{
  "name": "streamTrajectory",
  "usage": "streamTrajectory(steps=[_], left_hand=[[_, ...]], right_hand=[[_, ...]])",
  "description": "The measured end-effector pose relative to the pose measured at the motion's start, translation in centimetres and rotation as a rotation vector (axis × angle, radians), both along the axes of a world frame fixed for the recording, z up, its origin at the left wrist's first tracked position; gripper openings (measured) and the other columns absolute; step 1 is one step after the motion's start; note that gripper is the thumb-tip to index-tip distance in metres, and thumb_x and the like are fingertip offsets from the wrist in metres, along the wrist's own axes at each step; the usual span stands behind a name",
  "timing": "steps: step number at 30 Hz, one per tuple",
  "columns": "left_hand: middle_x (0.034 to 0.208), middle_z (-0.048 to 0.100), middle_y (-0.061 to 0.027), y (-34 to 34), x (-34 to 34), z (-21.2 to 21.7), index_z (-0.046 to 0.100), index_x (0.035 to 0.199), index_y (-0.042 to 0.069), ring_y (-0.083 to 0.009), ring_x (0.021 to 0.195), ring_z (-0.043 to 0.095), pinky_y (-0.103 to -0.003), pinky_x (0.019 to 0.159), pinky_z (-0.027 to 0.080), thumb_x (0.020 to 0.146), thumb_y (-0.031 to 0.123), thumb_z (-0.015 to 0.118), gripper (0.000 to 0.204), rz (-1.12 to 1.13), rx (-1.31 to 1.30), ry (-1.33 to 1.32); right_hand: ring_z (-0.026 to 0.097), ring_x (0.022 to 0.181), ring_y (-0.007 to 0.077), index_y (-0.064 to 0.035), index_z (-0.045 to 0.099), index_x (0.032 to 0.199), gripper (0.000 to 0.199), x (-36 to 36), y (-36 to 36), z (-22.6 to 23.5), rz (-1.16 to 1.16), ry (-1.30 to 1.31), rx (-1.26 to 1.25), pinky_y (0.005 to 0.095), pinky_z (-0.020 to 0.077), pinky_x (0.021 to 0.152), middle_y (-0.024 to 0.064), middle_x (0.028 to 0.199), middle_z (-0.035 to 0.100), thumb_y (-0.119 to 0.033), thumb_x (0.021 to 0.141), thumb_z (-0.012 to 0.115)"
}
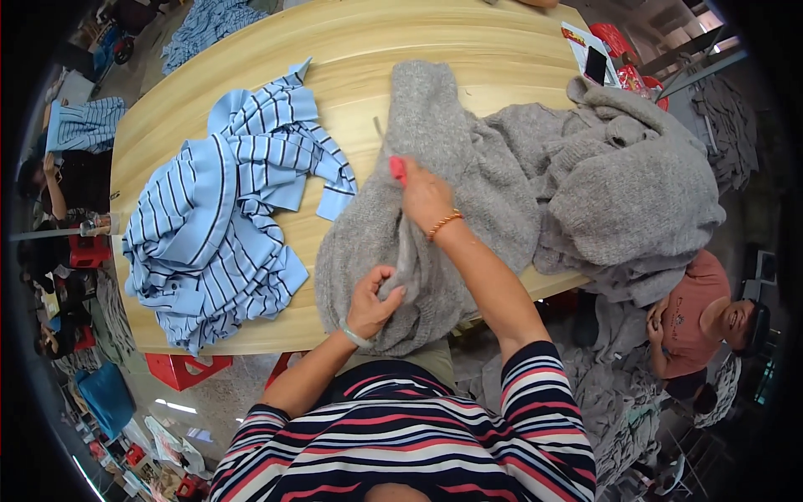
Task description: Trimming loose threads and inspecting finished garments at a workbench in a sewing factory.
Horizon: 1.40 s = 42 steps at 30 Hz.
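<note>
A grey knit sweater lies spread over the middle of the table, with one sleeve-like part stretched toward the far side. My left hand is closed on a fold of it near the table's front edge. Further up, my right hand is closed around a small red-handled tool just above the knit. Its kind is hard to make out, since the fingers cover most of it. A thin grey strand shows by the sweater's left edge.
Blue striped shirts are heaped on the wooden table at left. More grey knitwear is piled at right, partly over the edge. A phone lies at the far right corner. A person in a pink shirt is at right.
</note>
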<state>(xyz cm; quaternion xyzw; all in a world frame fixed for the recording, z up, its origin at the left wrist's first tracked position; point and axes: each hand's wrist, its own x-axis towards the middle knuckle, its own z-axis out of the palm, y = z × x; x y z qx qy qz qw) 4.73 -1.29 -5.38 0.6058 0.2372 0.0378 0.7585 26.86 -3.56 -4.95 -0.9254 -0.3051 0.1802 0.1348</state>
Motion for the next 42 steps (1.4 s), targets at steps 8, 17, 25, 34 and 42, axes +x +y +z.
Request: streamTrajectory(steps=[8, 17, 25, 34, 42], left_hand=[[0.095, 0.059, -0.0020, -1.6, 0.0, -1.8, 0.038, 0.132, 0.006, -0.0082, 0.086, 0.055, -0.023, 0.076, 0.045, 0.082, 0.001, 0.066, 0.058, -0.248, -0.199, -0.057], [0.114, 0.059, -0.0058, -4.6, 6.4, -6.0, 0.035, 0.137, 0.012, -0.0193, 0.104, 0.059, -0.039, 0.090, 0.050, 0.089, 0.023, 0.063, 0.056, -0.118, -0.942, 0.270], [0.098, 0.067, -0.0058, -6.1, 9.9, -7.8, 0.061, 0.105, 0.001, -0.0158, 0.090, 0.064, -0.031, 0.082, 0.052, 0.087, 0.010, 0.064, 0.019, -0.072, -0.859, 0.174], [0.097, 0.066, -0.0053, -5.2, 10.0, -11.3, 0.060, 0.106, -0.002, -0.0099, 0.082, 0.062, -0.025, 0.074, 0.050, 0.088, 0.004, 0.062, 0.019, 0.073, -0.355, 0.052], [0.099, 0.065, -0.0054, -5.3, 8.8, -10.9, 0.054, 0.111, -0.001, -0.0113, 0.086, 0.061, -0.024, 0.077, 0.048, 0.087, 0.006, 0.065, 0.027, 0.118, -0.537, 0.120]], right_hand=[[0.057, 0.103, 0.0427, -0.0142, 0.043, 0.133, 0.049, 6.1, -19.5, 6.1, -0.518, -0.162, 0.046, 0.0474, 0.0462, 0.086, 0.0257, 0.111, 0.060, -0.014, 0.086, 0.057], [0.057, 0.107, 0.0408, -0.0032, 0.046, 0.132, 0.050, -4.7, -26.9, 4.8, -0.385, 0.066, 0.228, 0.0416, 0.0469, 0.088, 0.0253, 0.117, 0.059, -0.013, 0.085, 0.062], [0.062, 0.086, 0.0425, -0.0102, 0.050, 0.127, 0.046, -11.1, -25.2, 9.4, -0.191, 0.229, 0.086, 0.0470, 0.0490, 0.073, 0.0239, 0.092, 0.064, -0.024, 0.085, 0.064], [0.062, 0.072, 0.0419, -0.0141, 0.052, 0.125, 0.042, -11.1, -23.3, 11.0, 0.011, 0.352, -0.145, 0.0498, 0.0476, 0.066, 0.0216, 0.077, 0.064, -0.027, 0.086, 0.062], [0.062, 0.076, 0.0408, -0.0133, 0.049, 0.127, 0.044, -11.9, -23.8, 11.1, -0.049, 0.367, -0.092, 0.0485, 0.0488, 0.068, 0.0195, 0.081, 0.065, -0.025, 0.086, 0.062]])
